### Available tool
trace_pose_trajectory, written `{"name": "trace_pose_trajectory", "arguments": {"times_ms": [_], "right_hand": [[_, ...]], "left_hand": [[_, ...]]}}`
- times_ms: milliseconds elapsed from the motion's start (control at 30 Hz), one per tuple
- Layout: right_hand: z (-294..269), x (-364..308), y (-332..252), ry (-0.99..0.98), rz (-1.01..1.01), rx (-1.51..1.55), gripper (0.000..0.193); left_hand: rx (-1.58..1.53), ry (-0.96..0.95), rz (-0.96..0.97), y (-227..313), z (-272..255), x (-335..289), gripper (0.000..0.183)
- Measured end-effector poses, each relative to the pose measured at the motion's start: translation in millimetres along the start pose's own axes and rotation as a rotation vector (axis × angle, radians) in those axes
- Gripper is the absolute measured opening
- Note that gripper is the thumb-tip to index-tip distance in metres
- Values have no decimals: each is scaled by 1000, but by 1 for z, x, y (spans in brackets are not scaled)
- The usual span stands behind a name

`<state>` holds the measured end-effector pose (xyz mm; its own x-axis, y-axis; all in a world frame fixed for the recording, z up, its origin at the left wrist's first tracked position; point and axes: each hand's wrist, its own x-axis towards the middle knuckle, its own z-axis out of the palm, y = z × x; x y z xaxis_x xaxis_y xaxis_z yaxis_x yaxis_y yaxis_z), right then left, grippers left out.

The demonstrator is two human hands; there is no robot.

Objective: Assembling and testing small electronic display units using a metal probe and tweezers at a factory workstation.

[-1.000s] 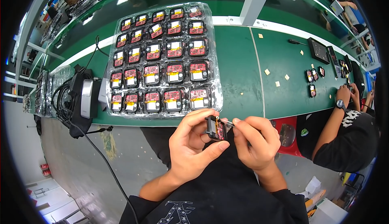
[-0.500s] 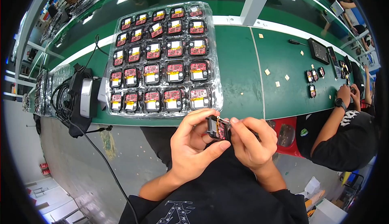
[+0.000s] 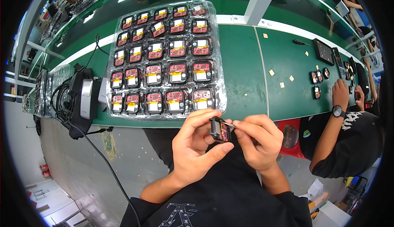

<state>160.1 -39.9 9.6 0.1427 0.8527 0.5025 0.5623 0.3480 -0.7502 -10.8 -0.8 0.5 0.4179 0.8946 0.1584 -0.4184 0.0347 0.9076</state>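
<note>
My left hand (image 3: 193,147) grips a small black device casing (image 3: 220,131) by its edges, tilted on its side just off the bench's near edge. A red circuit board shows inside the casing. Pinched in the fingers of my right hand (image 3: 260,141) is a thin metal tool (image 3: 228,124), probably tweezers, its tip at the casing's upper edge. The fingers hide most of that tool. Beyond my hands lies a clear plastic tray (image 3: 222,89) with rows of similar black casings, each showing a red board and a white block with yellow tape.
Small pale squares (image 3: 271,73) are scattered on the green bench (image 3: 242,54). At the left stand a black-and-silver box (image 3: 87,99) and coiled black cables (image 3: 61,103). To the right a co-worker (image 3: 349,145) sits near more casings (image 3: 317,77), a screwdriver (image 3: 301,42) and a black box (image 3: 323,51).
My right fingers and the metal tool have shifted slightly at the casing, the hand a little lower. My left hand stays put. The co-worker's watch arm has moved up and left.
</note>
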Motion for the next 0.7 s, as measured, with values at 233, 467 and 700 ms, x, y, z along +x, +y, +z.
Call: {"name": "trace_pose_trajectory", "arguments": {"times_ms": [233,467,700], "right_hand": [[3,-1,2,11,-12,-20,21],[9,-5,7,74,-128,-112,29],[7,-8,5,65,-225,-260,37]], "left_hand": [[52,-14,17,0,-2,0,64],[44,-8,9,1,0,-1,64],[75,6,12,2,2,0,63]]}}
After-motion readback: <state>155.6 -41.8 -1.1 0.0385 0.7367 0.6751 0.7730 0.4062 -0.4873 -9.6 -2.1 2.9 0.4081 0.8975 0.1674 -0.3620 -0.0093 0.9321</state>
